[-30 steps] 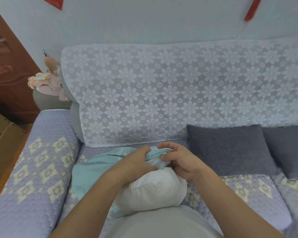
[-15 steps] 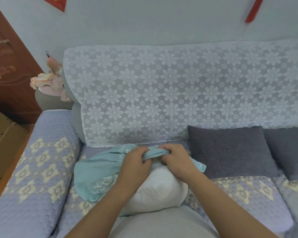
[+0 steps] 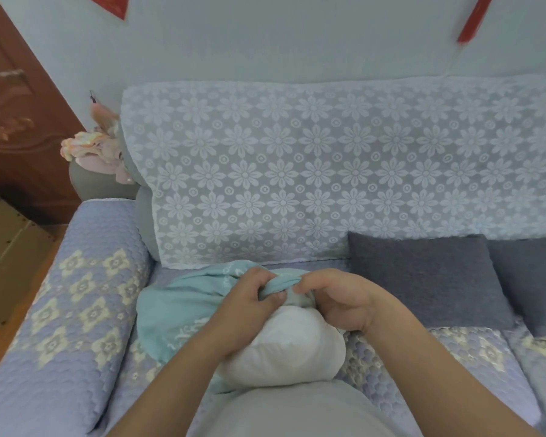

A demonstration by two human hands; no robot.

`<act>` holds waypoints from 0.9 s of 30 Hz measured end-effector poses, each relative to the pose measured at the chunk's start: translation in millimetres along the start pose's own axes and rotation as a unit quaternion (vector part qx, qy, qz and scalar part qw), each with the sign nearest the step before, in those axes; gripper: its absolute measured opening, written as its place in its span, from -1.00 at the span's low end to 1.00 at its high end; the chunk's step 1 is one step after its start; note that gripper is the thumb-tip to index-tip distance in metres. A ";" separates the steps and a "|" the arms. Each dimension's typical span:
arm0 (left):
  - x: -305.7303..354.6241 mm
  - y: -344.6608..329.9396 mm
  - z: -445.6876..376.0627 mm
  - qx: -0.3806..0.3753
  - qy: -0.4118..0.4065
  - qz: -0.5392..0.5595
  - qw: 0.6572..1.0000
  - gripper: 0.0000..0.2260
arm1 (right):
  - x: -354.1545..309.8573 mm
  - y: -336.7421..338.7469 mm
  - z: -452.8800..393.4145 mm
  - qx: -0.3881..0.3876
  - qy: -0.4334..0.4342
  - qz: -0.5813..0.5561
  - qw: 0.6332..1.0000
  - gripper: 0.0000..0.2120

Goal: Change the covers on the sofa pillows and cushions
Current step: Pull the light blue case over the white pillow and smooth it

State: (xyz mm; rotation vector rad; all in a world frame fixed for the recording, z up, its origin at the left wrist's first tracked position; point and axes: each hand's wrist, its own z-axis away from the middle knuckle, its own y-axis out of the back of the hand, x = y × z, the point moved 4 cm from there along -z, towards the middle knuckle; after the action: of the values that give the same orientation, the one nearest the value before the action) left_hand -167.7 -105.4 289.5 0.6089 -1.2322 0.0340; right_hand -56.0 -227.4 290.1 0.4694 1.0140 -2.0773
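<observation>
A white pillow insert (image 3: 284,351) lies on the sofa seat right in front of me, its near end bare. A light teal cover (image 3: 183,307) is bunched over its far end and spreads out to the left. My left hand (image 3: 249,304) and my right hand (image 3: 338,301) sit close together on top of the pillow, both gripping a gathered fold of the teal cover between fingers and thumbs. The far end of the pillow is hidden under the cloth and my hands.
Two dark grey cushions (image 3: 429,275) (image 3: 533,279) lean against the lace-draped backrest (image 3: 297,171) at the right. The quilted lilac armrest (image 3: 76,298) runs along the left. A stuffed toy (image 3: 92,149) sits on the far left corner; a wooden door (image 3: 16,121) stands beyond.
Both hands keep their grip on the cover and have shifted slightly, bunching the cloth tighter over the pillow's far end. The loose flap at the right is gone from sight.
</observation>
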 end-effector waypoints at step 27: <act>-6.0 -16.4 42.8 0.045 -0.054 0.155 0.985 -0.76 | -22.6 -0.2 -9.0 0.047 0.011 0.061 0.997 -0.65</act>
State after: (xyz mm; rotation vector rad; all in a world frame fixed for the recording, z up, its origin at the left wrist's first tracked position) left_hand -201.4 -136.8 285.7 0.4970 -1.4275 0.3229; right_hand -41.7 -209.5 298.4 0.5877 0.8804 -2.0206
